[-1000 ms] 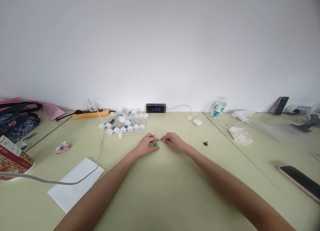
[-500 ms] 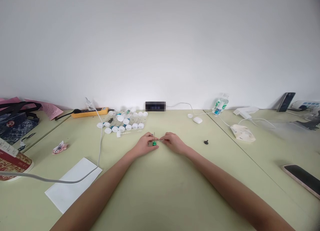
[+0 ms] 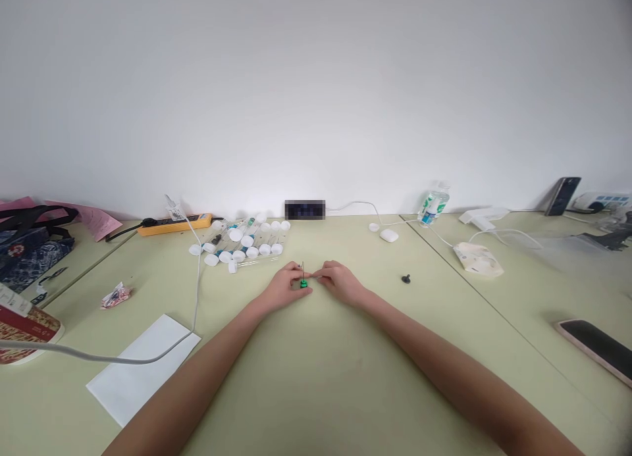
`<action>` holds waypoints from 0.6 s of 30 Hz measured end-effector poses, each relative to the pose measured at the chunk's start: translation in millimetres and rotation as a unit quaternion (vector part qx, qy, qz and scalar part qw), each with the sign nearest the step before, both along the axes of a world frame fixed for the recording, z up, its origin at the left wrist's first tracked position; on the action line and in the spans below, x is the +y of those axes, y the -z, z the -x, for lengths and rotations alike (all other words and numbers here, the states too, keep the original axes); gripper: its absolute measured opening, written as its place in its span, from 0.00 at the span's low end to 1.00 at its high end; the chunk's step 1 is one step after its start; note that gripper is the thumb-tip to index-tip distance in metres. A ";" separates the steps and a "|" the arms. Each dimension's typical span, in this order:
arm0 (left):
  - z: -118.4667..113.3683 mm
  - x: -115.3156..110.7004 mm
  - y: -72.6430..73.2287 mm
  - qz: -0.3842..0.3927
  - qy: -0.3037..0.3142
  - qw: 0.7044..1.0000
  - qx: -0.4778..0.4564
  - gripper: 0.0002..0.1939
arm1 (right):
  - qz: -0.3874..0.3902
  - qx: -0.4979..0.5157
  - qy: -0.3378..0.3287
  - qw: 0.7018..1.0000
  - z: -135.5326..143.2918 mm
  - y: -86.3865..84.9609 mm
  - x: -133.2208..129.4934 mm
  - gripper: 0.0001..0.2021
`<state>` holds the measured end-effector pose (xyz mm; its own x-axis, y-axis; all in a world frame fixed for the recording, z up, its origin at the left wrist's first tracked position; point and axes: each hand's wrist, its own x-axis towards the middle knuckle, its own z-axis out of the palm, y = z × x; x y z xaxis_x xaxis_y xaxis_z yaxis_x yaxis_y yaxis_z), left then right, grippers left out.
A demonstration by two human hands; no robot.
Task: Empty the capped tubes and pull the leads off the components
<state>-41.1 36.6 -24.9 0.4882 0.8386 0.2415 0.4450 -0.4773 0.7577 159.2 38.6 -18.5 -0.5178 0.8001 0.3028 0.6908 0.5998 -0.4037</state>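
Bench (image 3: 316, 383) against a wall (image 3: 316, 101): yellow power strip (image 3: 170, 226), left; white sheet (image 3: 129, 387) crossed by a cable (image 3: 198, 278); labelled bottle (image 3: 433, 206); phone (image 3: 600, 347), lower right.

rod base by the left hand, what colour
The rod base is green, in the head view.

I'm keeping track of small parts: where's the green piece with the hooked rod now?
In the head view, the green piece is below centre, between the thumb and fingers of the left hand, left of the right hand.
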 end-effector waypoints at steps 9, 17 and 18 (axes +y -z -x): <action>-0.2 0.9 -1.5 0.013 0.005 1.000 -0.009 0.19 | -0.016 -0.020 0.022 0.999 3.8 4.6 -0.8 0.14; 1.9 2.9 -2.6 0.039 0.005 0.999 -0.022 0.19 | -0.060 -0.038 0.039 0.997 9.6 11.2 -2.7 0.13; 2.0 3.1 -2.6 0.042 0.005 0.999 -0.024 0.19 | -0.065 -0.039 0.036 0.997 10.0 11.9 -2.7 0.13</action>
